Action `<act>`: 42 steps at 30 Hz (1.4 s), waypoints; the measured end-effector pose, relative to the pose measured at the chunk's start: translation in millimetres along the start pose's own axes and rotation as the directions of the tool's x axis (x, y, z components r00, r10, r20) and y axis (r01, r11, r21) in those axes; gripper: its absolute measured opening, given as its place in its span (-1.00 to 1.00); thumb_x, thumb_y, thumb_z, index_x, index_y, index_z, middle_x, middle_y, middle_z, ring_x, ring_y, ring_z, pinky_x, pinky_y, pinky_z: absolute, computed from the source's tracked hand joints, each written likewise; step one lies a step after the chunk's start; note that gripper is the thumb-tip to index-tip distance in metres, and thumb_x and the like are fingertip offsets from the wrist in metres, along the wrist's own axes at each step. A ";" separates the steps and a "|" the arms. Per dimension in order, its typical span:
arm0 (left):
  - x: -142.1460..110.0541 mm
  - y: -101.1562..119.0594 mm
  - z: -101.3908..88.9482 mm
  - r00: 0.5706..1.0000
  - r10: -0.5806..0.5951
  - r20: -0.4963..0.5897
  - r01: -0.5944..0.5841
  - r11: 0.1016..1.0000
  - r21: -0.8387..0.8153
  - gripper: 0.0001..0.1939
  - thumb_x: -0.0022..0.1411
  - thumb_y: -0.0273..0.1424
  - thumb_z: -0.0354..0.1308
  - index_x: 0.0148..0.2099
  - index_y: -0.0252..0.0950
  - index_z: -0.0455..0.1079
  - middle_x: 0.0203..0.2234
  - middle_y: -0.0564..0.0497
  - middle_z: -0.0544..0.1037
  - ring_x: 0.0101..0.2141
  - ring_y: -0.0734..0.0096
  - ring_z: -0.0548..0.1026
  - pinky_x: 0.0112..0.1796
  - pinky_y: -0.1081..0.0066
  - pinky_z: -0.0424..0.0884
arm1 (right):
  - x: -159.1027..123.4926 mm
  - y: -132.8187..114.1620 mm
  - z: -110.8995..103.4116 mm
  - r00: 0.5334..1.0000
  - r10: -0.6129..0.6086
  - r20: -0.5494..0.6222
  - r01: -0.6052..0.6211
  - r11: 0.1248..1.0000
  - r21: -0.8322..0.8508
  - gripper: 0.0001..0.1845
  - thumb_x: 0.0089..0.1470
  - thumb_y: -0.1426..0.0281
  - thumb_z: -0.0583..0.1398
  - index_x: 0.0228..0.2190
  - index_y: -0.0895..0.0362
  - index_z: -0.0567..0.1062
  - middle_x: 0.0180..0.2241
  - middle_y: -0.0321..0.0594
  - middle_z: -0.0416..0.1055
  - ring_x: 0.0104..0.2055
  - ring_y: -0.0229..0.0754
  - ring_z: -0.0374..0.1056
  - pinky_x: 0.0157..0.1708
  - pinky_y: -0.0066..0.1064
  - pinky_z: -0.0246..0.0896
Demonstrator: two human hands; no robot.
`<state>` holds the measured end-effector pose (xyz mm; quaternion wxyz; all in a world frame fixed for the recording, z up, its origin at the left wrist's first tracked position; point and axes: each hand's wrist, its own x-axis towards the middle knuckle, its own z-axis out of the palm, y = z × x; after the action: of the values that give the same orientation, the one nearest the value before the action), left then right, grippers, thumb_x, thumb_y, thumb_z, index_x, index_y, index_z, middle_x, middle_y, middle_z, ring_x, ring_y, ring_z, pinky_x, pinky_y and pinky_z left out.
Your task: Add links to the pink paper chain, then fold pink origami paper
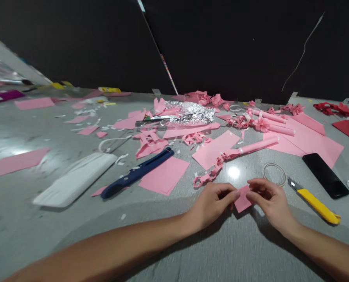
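Note:
Between my two hands is a small square of pink paper (pixel 242 200), held just above the grey surface. My left hand (pixel 212 203) pinches its left edge between thumb and fingers. From the other side, my right hand (pixel 270 201) grips the right edge the same way. Right behind my right hand lies a ring of tape or wire (pixel 274 174). A yellow box cutter (pixel 318 204) with its blade end toward that ring rests to the right. Beyond my left hand is a rolled pink paper stick (pixel 250 147) with a curled paper chain at its end.
A navy long-handled tool (pixel 136 172) lies across pink sheets (pixel 165 176), beside a white flat packet (pixel 76 180). A black phone (pixel 325 175) is at right. Pink scraps, paper flowers (pixel 261 124) and crumpled clear plastic (pixel 192 112) cover the back, before a black wall (pixel 221 47).

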<state>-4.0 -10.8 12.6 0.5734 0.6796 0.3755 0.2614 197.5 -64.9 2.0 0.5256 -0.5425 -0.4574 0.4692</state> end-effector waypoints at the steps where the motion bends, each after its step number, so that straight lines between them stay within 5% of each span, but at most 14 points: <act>1: 0.2 0.0 0.0 1.000 0.000 0.002 0.000 1.000 -0.001 -0.60 0.38 -0.15 0.17 -0.39 -0.33 0.53 -0.62 0.06 0.46 -0.56 0.48 0.36 -0.51 0.48 0.22 | 0.0 0.1 0.1 1.000 -0.001 -0.002 0.001 1.000 0.004 -0.75 0.00 0.24 0.46 -0.24 0.05 0.71 -0.34 -0.17 0.61 -0.31 -0.08 0.52 -0.26 -0.22 0.46; 42: -0.5 0.2 0.7 1.000 -0.023 0.003 0.023 1.000 -0.003 -0.59 0.35 -0.13 0.18 -0.36 -0.37 0.56 -0.60 0.05 0.48 -0.53 0.47 0.38 -0.46 0.45 0.21 | 0.5 5.7 -2.2 0.999 0.007 0.034 -0.006 1.000 -0.004 -0.74 0.03 0.24 0.45 -0.22 0.07 0.72 -0.33 -0.16 0.62 -0.31 -0.10 0.51 -0.26 -0.25 0.42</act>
<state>-3.6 -11.7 12.8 0.5778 0.6748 0.3822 0.2543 199.8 -64.9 -3.6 0.5153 -0.5369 -0.4654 0.4793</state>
